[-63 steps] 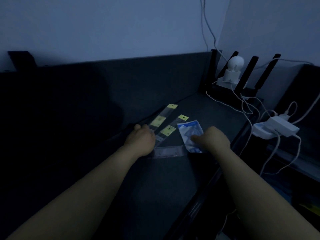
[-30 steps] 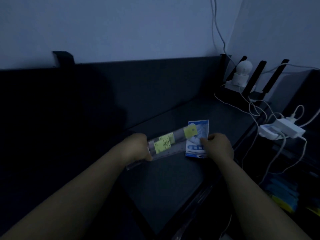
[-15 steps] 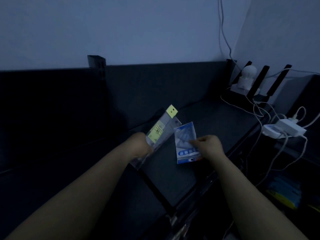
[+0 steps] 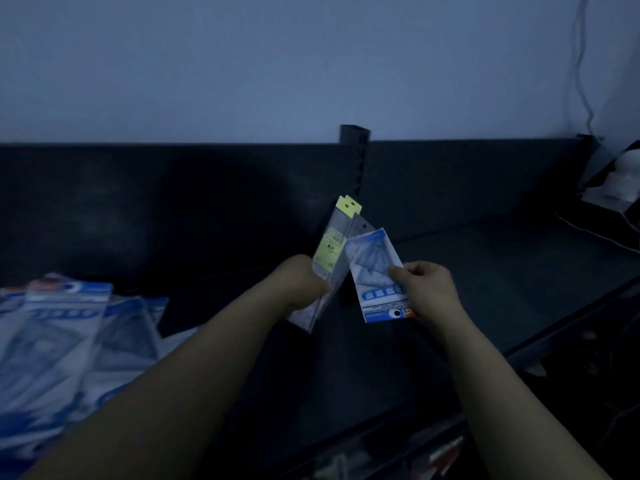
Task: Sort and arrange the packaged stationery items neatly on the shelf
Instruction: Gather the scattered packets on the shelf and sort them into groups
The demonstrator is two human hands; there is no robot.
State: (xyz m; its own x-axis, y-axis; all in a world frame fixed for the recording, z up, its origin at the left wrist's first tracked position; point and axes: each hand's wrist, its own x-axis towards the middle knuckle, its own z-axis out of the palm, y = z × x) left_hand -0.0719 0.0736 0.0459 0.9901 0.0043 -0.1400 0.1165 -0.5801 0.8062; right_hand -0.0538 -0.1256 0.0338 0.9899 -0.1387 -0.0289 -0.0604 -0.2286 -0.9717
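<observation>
Now off the shelf (image 4: 502, 271) and held aloft: left hand (image 4: 304, 285) grips the yellow-tagged ruler packs (image 4: 330, 252), right hand (image 4: 427, 289) pinches the blue pack (image 4: 375, 268), probably bound for the matching pile (image 4: 65, 341) at left.

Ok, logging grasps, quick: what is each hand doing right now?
Left hand: grips the clear yellow-tagged packs.
Right hand: pinches the blue packet.
</observation>
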